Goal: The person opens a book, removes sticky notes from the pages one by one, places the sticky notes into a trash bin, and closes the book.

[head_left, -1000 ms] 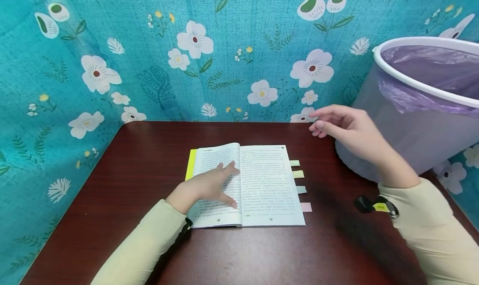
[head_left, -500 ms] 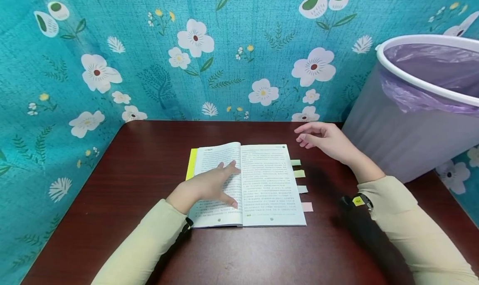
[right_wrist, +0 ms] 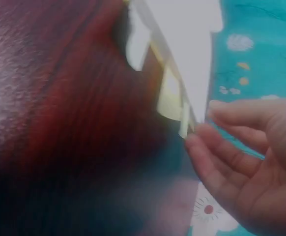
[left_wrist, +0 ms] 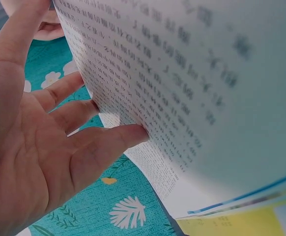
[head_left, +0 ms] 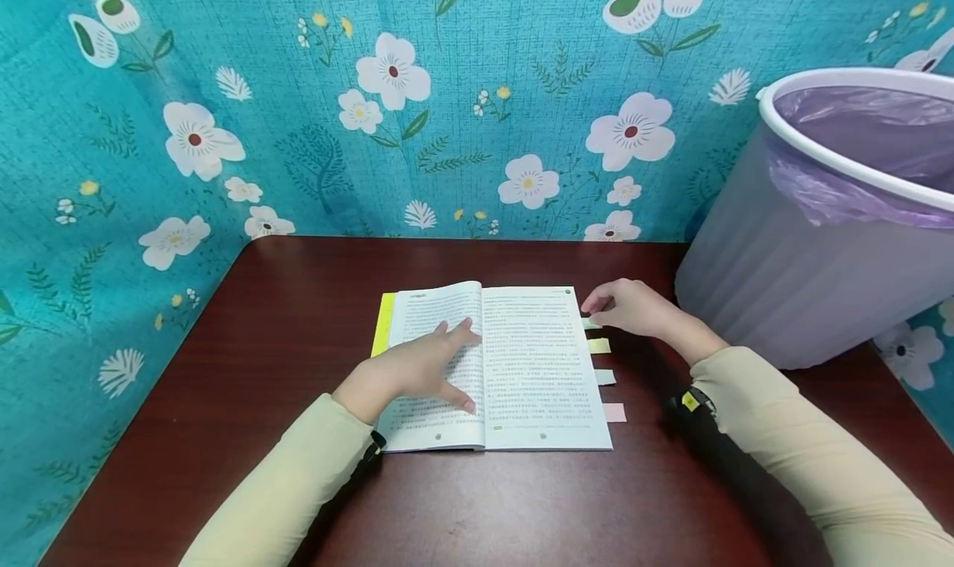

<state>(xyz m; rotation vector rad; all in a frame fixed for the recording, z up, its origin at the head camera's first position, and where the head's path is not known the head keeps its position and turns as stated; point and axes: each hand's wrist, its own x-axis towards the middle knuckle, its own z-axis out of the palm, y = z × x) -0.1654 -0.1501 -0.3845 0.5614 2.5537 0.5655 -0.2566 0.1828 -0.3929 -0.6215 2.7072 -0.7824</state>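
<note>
An open book (head_left: 540, 368) of printed text lies on the dark wood table. My left hand (head_left: 417, 368) rests spread on the left page, fingertips near the fold; in the left wrist view its fingers (left_wrist: 128, 135) touch the paper. Along the right page edge stick out a green tab (head_left: 590, 324), a yellow tab (head_left: 599, 346), a pale blue tab (head_left: 605, 377) and a pink tab (head_left: 614, 412). My right hand (head_left: 633, 309) is at the green tab, fingertips partly covering it. In the right wrist view the thumb stands apart from the fingers (right_wrist: 202, 147) beside the book's edge.
A grey bin (head_left: 790, 244) with a purple liner stands on the right, close beyond my right forearm. Blue floral cloth (head_left: 298, 95) hangs behind the table (head_left: 298, 277). A yellow cover flap (head_left: 383, 323) shows at the book's left.
My right hand has come down and left from beside the bin to the green tab at the book's right edge. The left hand has stayed on the left page.
</note>
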